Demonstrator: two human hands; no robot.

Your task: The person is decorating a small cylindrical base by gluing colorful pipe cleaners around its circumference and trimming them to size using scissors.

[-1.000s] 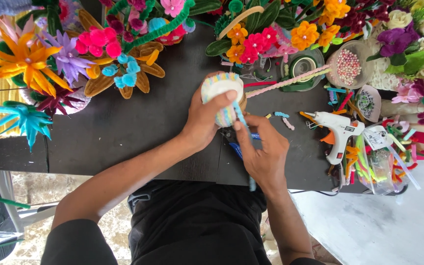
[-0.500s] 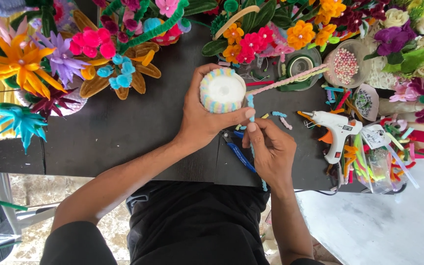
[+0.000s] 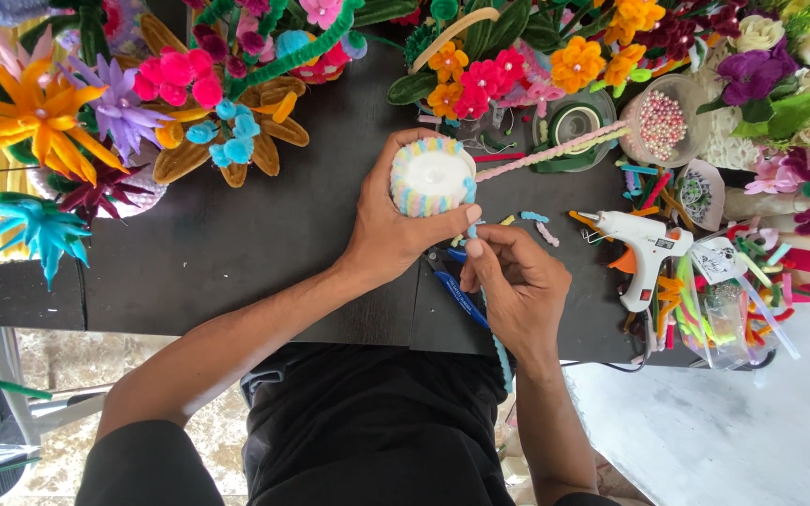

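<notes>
My left hand (image 3: 391,230) grips a small round white object (image 3: 431,175) whose side is wrapped in pastel fuzzy pipe cleaner; it rests on the black table (image 3: 236,253). My right hand (image 3: 515,286) pinches a light blue pipe cleaner (image 3: 496,342) just below that object's right side; its tail hangs down past my wrist. Blue-handled pliers (image 3: 457,286) lie on the table between my hands, partly hidden.
A white glue gun (image 3: 644,248) lies right of my right hand. A clear bowl of beads (image 3: 663,117), a tape roll (image 3: 576,122), loose pipe-cleaner scraps (image 3: 541,225) and a clear container of pipe cleaners (image 3: 724,314) sit nearby. Pipe-cleaner flowers (image 3: 39,108) crowd the table's back and left.
My left hand turned the wrapped object so that its white top now faces up. My right hand moved up close under the object, still on the blue pipe cleaner.
</notes>
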